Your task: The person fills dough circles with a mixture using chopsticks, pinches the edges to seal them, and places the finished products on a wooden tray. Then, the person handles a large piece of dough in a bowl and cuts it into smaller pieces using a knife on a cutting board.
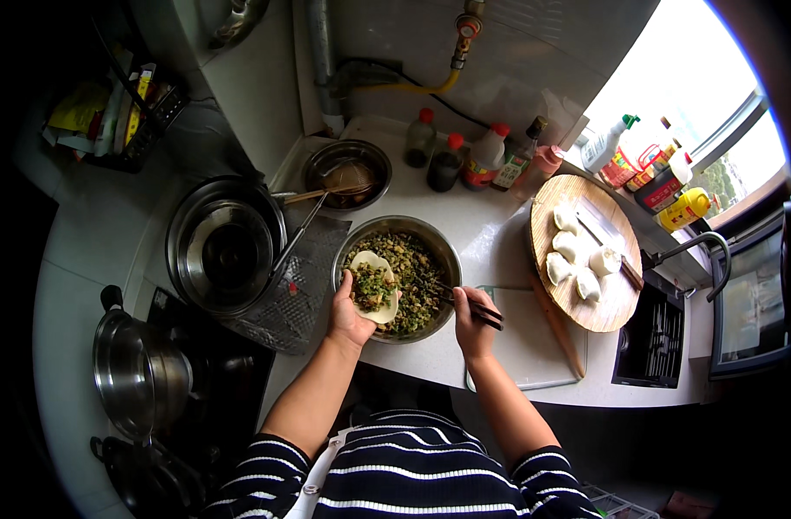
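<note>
My left hand (350,318) holds a round dough wrapper (387,313) over the near left part of a steel bowl (451,259). A mound of chopped green and brown filling (371,290) lies on the wrapper. More of the same filling (410,253) fills much of the bowl. In my right hand (476,323), at the bowl's right rim, is a pair of dark chopsticks (486,313). Their tips reach into the bowl. To the right, several folded dumplings (560,267) sit on a round wooden board (553,201), beside a knife (598,229).
A rolling pin (558,329) lies across a pale cutting board (521,359) right of the bowl. Sauce bottles (484,160) line the back wall. A smaller bowl (382,173) with chopsticks stands behind. Nested steel basins (181,251) and a steel pot (136,381) are at the left.
</note>
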Motion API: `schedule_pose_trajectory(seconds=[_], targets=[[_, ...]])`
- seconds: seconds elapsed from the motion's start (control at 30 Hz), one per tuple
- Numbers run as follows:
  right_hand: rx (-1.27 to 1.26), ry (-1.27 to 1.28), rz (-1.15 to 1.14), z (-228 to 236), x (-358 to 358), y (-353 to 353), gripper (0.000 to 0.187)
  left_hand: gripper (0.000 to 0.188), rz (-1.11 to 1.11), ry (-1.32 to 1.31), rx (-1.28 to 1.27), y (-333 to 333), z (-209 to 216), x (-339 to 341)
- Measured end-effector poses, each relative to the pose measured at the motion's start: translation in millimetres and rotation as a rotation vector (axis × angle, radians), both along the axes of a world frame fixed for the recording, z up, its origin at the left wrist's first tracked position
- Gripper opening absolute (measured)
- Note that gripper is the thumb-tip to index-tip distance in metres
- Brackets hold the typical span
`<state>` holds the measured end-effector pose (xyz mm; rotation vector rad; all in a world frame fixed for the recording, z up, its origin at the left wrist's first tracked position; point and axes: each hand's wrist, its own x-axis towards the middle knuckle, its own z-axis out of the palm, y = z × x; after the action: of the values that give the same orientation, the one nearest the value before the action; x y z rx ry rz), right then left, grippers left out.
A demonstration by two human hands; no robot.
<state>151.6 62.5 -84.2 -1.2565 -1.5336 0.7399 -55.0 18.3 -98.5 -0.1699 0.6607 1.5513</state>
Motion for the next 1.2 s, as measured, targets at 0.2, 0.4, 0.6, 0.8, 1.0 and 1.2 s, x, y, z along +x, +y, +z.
schedule_pose_trajectory(seconds=[0.2, 0.4, 0.6, 0.8, 1.0, 1.2], targets=[[-0.553, 0.546, -0.162, -28, -32, -5, 0.022, 0.046, -0.001, 0.034, -0.022, -5, -5, -6], [-0.804, 0.814, -0.200, -33, -8, 1, 0.025, 0.042, 0.035, 0.082, -0.078, -10, 4, -10], [-0.797, 0.904, -0.205, 3, 8, 2, 0.027, 0.040, 0.041, 0.052, -0.085, -12, -4, -13], [-0.267, 0.652, 0.051, 42, -10, -25, 0.012, 0.043, -0.022, 0.028, -0.062, -1, -3, 2], [0.361, 0.060, 0.297, 75, -14, -30, 0.012, 0.046, -0.041, -0.016, -0.001, 5, 4, 7], [0.274, -0.034, 0.151, 65, -3, -6, 0.006, 0.044, 0.008, -0.045, -0.005, 1, 5, -3]])
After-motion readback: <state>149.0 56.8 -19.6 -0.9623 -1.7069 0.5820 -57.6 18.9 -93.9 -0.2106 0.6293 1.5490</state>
